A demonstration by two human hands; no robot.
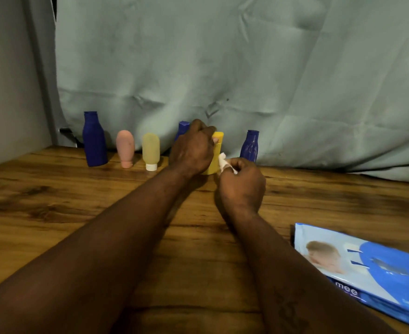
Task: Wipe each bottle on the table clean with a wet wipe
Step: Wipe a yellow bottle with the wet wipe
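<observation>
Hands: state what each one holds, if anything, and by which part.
The left hand grips the yellow bottle around its upper body. The right hand pinches a white wet wipe by its lower end.

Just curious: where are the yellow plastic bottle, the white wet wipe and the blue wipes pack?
Yellow plastic bottle point(217, 151): head view, body.
White wet wipe point(222, 160): head view, exposed part.
Blue wipes pack point(372, 273): head view, top face.
</observation>
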